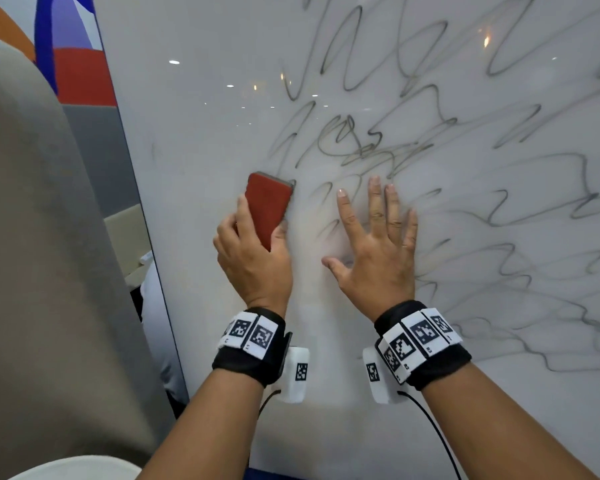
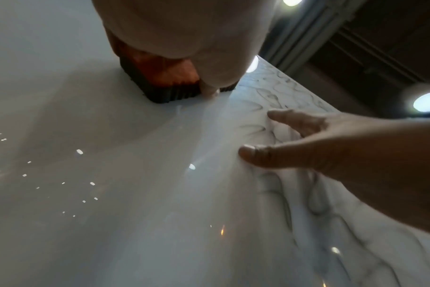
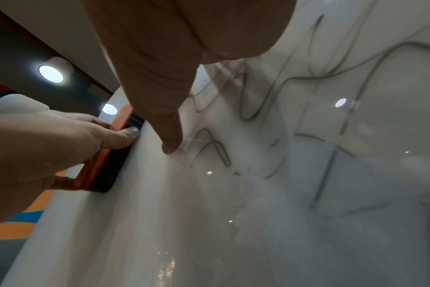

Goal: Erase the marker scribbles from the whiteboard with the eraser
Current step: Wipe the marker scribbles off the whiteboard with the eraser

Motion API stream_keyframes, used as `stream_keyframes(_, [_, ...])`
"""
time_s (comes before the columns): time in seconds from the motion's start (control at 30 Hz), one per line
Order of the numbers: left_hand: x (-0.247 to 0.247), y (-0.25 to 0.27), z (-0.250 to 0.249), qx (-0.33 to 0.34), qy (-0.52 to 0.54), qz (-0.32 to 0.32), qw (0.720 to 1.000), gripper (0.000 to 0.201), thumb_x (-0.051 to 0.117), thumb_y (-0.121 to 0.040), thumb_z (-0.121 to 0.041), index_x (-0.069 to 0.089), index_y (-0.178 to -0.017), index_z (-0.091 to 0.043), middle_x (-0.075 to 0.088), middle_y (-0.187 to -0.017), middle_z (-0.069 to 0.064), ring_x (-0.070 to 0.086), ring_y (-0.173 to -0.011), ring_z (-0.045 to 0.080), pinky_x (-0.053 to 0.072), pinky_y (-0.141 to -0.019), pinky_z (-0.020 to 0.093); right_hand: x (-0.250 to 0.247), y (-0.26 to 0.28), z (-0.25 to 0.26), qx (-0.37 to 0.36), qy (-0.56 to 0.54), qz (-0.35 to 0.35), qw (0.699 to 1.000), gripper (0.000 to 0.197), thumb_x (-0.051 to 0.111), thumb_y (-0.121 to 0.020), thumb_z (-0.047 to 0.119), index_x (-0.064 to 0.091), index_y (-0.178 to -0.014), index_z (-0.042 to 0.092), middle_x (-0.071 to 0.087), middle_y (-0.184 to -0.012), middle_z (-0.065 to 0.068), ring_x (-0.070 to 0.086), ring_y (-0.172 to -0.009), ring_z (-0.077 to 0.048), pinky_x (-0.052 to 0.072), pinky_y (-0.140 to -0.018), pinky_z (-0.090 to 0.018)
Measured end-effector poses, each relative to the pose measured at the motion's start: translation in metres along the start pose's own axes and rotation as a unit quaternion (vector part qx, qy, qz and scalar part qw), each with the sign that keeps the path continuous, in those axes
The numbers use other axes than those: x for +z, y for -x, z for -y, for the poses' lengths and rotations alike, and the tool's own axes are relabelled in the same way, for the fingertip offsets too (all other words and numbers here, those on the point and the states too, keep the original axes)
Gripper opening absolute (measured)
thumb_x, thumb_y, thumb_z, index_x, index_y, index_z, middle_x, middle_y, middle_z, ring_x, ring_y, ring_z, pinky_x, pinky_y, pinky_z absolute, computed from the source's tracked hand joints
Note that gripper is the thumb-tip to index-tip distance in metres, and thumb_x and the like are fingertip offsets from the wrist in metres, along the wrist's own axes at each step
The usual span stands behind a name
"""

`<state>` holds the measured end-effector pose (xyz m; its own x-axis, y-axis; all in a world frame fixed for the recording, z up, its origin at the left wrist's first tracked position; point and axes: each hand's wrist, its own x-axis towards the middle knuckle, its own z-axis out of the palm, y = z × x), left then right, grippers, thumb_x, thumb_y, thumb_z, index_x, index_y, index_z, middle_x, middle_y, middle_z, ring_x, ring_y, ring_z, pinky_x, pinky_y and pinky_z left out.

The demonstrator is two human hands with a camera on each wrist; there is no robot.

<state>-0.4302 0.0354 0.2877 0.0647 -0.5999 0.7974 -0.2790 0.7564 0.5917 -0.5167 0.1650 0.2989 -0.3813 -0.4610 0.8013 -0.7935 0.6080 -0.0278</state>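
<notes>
A white whiteboard (image 1: 222, 133) fills the head view, and black marker scribbles (image 1: 465, 168) cover its middle and right. My left hand (image 1: 253, 258) grips a red-backed eraser (image 1: 267, 206) with a dark felt pad. The pad lies flat on the board, just left of the scribbles. In the left wrist view the eraser (image 2: 160, 77) shows under my palm, felt side on the board. My right hand (image 1: 378, 244) lies flat on the board with straight, spread fingers, right of the eraser and over faint scribbles. The right wrist view shows the eraser (image 3: 106, 161) at left.
The board's left edge (image 1: 142, 209) runs diagonally down. Beyond it are a grey panel (image 1: 97, 150), a red and blue wall pattern (image 1: 80, 71) and a beige shape (image 1: 32, 237) at the near left. The board area left of and below my hands carries no marks.
</notes>
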Motion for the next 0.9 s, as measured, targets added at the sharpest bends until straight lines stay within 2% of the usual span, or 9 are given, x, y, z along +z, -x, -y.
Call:
stream_keyframes(0.1, [0.001,0.015,0.000,0.131,-0.045,0.039,0.990,0.068,0.074,-0.083,-0.031,0.048,-0.143,-0.013,0.053,-0.119,0.010,0.049,-0.105,0.028,0.045,-0.089,0.044,0.001,0.000,0.000,0.001,-0.014,-0.002,1.000,0.107,0.076,-0.075,0.054,0.011,-0.158,0.032,-0.006,-0.166,-0.010,-0.010,-0.152,-0.028,-0.002,-0.121,-0.056])
stream_keyframes(0.17, [0.001,0.017,0.003,0.163,-0.053,0.058,0.984,0.068,0.074,-0.083,-0.031,0.048,-0.144,-0.015,0.052,-0.120,0.008,0.049,-0.106,0.027,0.045,-0.090,0.044,0.002,0.000,0.000,0.003,-0.017,-0.003,1.000,0.107,0.076,-0.076,0.054,0.011,-0.158,0.032,-0.006,-0.166,-0.010,-0.010,-0.152,-0.028,-0.002,-0.121,-0.056])
stream_keyframes(0.33, [-0.003,-0.012,0.008,-0.010,0.017,-0.004,1.000,0.069,0.073,-0.082,-0.032,0.049,-0.143,-0.010,0.054,-0.120,0.017,0.050,-0.108,0.035,0.041,-0.094,0.044,0.003,0.001,-0.003,0.001,-0.011,-0.010,1.000,0.107,0.075,-0.074,0.056,0.013,-0.158,0.033,-0.003,-0.166,-0.009,-0.007,-0.152,-0.028,0.000,-0.121,-0.055])
stream_keyframes(0.37, [-0.004,-0.013,0.007,-0.012,0.012,-0.003,1.000,0.069,0.073,-0.083,-0.032,0.048,-0.143,-0.010,0.054,-0.121,0.016,0.050,-0.108,0.035,0.042,-0.093,0.044,0.003,0.002,-0.003,0.001,-0.010,-0.011,1.000,0.107,0.075,-0.074,0.056,0.013,-0.158,0.032,-0.003,-0.166,-0.009,-0.007,-0.153,-0.028,0.000,-0.121,-0.055])
stream_keyframes(0.5, [-0.003,0.013,0.003,0.151,-0.057,0.050,0.986,0.068,0.074,-0.083,-0.030,0.048,-0.143,-0.013,0.054,-0.119,0.010,0.050,-0.105,0.029,0.044,-0.088,0.043,0.004,0.001,-0.001,0.003,-0.021,-0.009,1.000,0.107,0.076,-0.075,0.056,0.013,-0.158,0.032,-0.004,-0.166,-0.009,-0.008,-0.152,-0.028,-0.001,-0.121,-0.056])
stream_keyframes(0.57, [-0.002,0.013,0.006,0.170,-0.063,0.057,0.982,0.067,0.075,-0.082,-0.030,0.049,-0.143,-0.015,0.053,-0.120,0.008,0.049,-0.105,0.027,0.044,-0.087,0.043,0.005,0.002,-0.001,0.002,-0.022,-0.010,1.000,0.106,0.075,-0.075,0.055,0.013,-0.158,0.032,-0.005,-0.166,-0.009,-0.009,-0.152,-0.027,-0.001,-0.121,-0.056])
stream_keyframes(0.77, [-0.002,-0.027,-0.005,-0.009,-0.004,-0.003,1.000,0.069,0.070,-0.084,-0.035,0.046,-0.145,-0.012,0.053,-0.123,0.015,0.049,-0.109,0.034,0.044,-0.092,0.047,0.006,0.002,-0.001,0.005,-0.012,-0.018,1.000,0.107,0.077,-0.073,0.056,0.016,-0.158,0.032,-0.002,-0.166,-0.009,-0.006,-0.153,-0.028,0.000,-0.121,-0.055])
stream_keyframes(0.8, [-0.002,-0.024,-0.008,0.014,-0.013,0.002,1.000,0.068,0.069,-0.084,-0.035,0.047,-0.144,-0.012,0.053,-0.123,0.015,0.049,-0.108,0.034,0.044,-0.091,0.047,0.006,0.002,-0.001,0.005,-0.013,-0.019,1.000,0.107,0.077,-0.073,0.056,0.016,-0.158,0.032,-0.002,-0.166,-0.009,-0.006,-0.153,-0.028,0.000,-0.121,-0.056])
stream_keyframes(0.9, [-0.002,-0.004,-0.007,0.167,-0.062,0.045,0.983,0.066,0.069,-0.084,-0.034,0.048,-0.144,-0.014,0.053,-0.122,0.010,0.049,-0.106,0.030,0.044,-0.087,0.046,0.006,0.003,-0.001,0.005,-0.023,-0.014,1.000,0.107,0.077,-0.074,0.055,0.014,-0.158,0.032,-0.004,-0.166,-0.009,-0.008,-0.152,-0.027,-0.001,-0.121,-0.056])
